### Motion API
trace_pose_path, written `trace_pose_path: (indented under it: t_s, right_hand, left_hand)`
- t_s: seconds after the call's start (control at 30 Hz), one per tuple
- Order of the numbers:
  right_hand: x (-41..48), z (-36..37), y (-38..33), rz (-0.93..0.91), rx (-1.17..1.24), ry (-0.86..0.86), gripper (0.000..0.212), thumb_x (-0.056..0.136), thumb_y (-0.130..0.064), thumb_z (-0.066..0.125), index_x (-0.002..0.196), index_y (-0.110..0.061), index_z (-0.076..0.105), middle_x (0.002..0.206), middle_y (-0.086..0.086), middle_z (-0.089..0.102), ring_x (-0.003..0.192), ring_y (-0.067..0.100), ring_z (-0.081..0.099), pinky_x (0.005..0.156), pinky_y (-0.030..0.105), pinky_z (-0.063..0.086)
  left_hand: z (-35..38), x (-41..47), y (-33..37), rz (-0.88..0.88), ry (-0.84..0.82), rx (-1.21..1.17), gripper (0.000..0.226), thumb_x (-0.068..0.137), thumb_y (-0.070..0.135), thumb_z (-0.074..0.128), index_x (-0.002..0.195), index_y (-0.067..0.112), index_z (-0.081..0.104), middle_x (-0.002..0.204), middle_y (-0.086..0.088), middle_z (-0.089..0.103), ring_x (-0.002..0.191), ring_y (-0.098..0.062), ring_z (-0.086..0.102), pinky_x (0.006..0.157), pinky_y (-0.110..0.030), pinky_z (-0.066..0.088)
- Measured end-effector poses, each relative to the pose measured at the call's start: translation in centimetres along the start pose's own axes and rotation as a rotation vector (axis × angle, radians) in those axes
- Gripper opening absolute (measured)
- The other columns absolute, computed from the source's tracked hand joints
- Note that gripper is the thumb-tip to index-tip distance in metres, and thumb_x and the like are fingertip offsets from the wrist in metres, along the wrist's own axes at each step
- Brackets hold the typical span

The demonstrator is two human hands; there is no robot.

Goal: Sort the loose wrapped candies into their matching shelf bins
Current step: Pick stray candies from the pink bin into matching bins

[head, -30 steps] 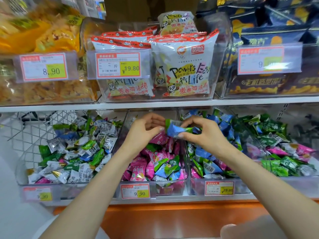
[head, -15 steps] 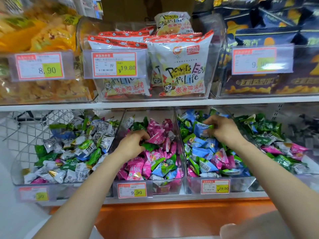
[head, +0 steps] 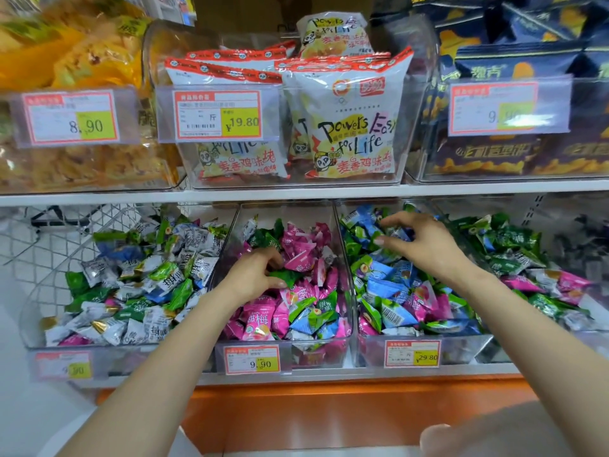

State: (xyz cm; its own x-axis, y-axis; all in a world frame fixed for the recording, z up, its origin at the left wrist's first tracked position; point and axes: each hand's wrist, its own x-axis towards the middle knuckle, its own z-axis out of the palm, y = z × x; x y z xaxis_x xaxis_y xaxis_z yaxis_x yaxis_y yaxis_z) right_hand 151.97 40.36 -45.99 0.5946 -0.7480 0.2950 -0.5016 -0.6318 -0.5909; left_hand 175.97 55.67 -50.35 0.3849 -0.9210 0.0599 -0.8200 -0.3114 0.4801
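Note:
Clear bins of wrapped candies line the lower shelf. My left hand (head: 253, 275) is inside the middle bin (head: 349, 328) of mostly pink candies (head: 260, 319), its thumb and fingers pinching a green candy (head: 287, 277). My right hand (head: 418, 240) hovers with fingers spread and loosely bent over the blue and green candies (head: 392, 290) in the bin (head: 461, 347) to the right; it holds nothing that I can see. The leftmost bin (head: 36, 328) holds mostly silver and green candies (head: 145, 291).
A further bin of green and pink candies (head: 527, 275) sits at the far right. The upper shelf (head: 296, 194) carries bins of snack bags with price tags. An orange panel (head: 329, 413) runs below the lower shelf.
My hands separated from the blue candy they held together; the right carried it to the blue bin and let go. My left hand dropped into the pink bin and took a green candy.

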Motion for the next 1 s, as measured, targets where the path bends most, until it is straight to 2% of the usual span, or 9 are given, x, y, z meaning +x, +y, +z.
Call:
trace_pose_path:
  t_s: [0.13, 0.23, 0.33, 0.43, 0.57, 0.63, 0.73, 0.9, 1.0]
  right_hand:
    - [-0.7, 0.8, -1.8, -0.107, -0.061, -0.003, 0.039, 0.081, -0.045, 0.066, 0.115, -0.026, 0.063, 0.124, -0.001, 0.059, 0.122, 0.019, 0.045, 0.096, 0.033, 0.038]
    - [-1.2, 1.8, -3.4, -0.177, -0.074, -0.026, 0.037, 0.081, -0.042, 0.066, 0.114, -0.024, 0.065, 0.122, -0.003, 0.06, 0.122, 0.018, 0.042, 0.101, 0.038, 0.036]
    - [-1.4, 2.8, -4.6, -0.262, -0.042, -0.067, 0.036, 0.079, -0.041, 0.069, 0.112, -0.024, 0.067, 0.119, -0.005, 0.064, 0.119, 0.016, 0.048, 0.099, 0.032, 0.038]
    - [-1.7, 4.1, -5.8, -0.318, -0.038, -0.173, 0.053, 0.074, -0.051, 0.069, 0.121, -0.03, 0.061, 0.125, -0.007, 0.061, 0.122, 0.017, 0.048, 0.101, 0.038, 0.04]
    - [-2.2, 5.7, -6.9, -0.327, -0.002, -0.264, 0.069, 0.066, -0.062, 0.066, 0.128, -0.034, 0.05, 0.125, -0.01, 0.058, 0.12, 0.017, 0.048, 0.104, 0.043, 0.036]
    - [-2.2, 6.1, -6.8, -0.317, 0.069, -0.248, 0.057, 0.069, -0.058, 0.068, 0.117, -0.031, 0.056, 0.111, -0.017, 0.061, 0.106, 0.013, 0.056, 0.101, 0.043, 0.039]
    - [-2.0, 6.4, -6.3, -0.315, 0.103, -0.199, 0.031, 0.078, -0.038, 0.072, 0.105, -0.027, 0.062, 0.096, -0.019, 0.061, 0.095, 0.007, 0.058, 0.095, 0.042, 0.043]
    - [-2.3, 6.3, -6.4, -0.318, 0.058, -0.208, 0.037, 0.08, -0.041, 0.069, 0.113, -0.029, 0.058, 0.108, -0.007, 0.063, 0.101, 0.015, 0.054, 0.096, 0.037, 0.038]
    - [-2.2, 5.5, -6.1, -0.295, -0.032, -0.176, 0.042, 0.08, -0.043, 0.068, 0.117, -0.025, 0.058, 0.109, -0.002, 0.064, 0.103, 0.016, 0.056, 0.094, 0.034, 0.041]
  left_hand:
    - [0.1, -0.3, 0.4, -0.028, 0.122, -0.116, 0.015, 0.081, 0.006, 0.07, 0.095, 0.004, 0.064, 0.094, -0.005, 0.065, 0.086, -0.017, 0.058, 0.074, -0.021, 0.041]
    - [-1.3, -1.1, 0.6, -0.04, 0.15, -0.129, 0.007, 0.081, 0.004, 0.069, 0.087, 0.005, 0.065, 0.079, 0.002, 0.06, 0.075, -0.013, 0.055, 0.07, -0.022, 0.043]
    - [-3.4, -2.2, 0.8, -0.015, 0.159, -0.185, 0.008, 0.081, 0.002, 0.068, 0.081, 0.009, 0.064, 0.075, 0.005, 0.058, 0.071, -0.01, 0.055, 0.064, -0.015, 0.043]
    - [-4.7, -3.4, 1.4, 0.021, 0.09, -0.369, 0.018, 0.081, 0.0, 0.067, 0.075, 0.016, 0.062, 0.075, 0.002, 0.061, 0.068, -0.005, 0.057, 0.061, -0.006, 0.044]
    - [-4.2, -4.0, 2.5, 0.068, -0.013, -0.598, 0.015, 0.08, -0.004, 0.066, 0.078, 0.011, 0.062, 0.072, -0.001, 0.061, 0.06, 0.002, 0.058, 0.062, -0.011, 0.047]
    - [-4.0, -3.9, 2.6, 0.067, -0.009, -0.657, 0.014, 0.079, -0.004, 0.066, 0.078, 0.009, 0.062, 0.07, -0.001, 0.06, 0.06, -0.001, 0.058, 0.06, -0.012, 0.047]
    - [-3.9, -3.6, 2.4, 0.047, -0.021, -0.736, 0.012, 0.079, -0.004, 0.065, 0.08, 0.007, 0.06, 0.072, -0.004, 0.061, 0.061, -0.003, 0.059, 0.06, -0.014, 0.048]
    - [-3.6, -3.0, 2.6, 0.039, -0.06, -0.812, 0.012, 0.081, -0.003, 0.062, 0.085, 0.007, 0.061, 0.076, -0.004, 0.064, 0.068, -0.007, 0.063, 0.064, -0.015, 0.051]
    - [-2.9, -1.9, 2.2, -0.011, -0.026, -0.729, 0.009, 0.087, 0.01, 0.061, 0.096, 0.011, 0.062, 0.092, -0.006, 0.068, 0.081, -0.011, 0.067, 0.07, -0.02, 0.053]
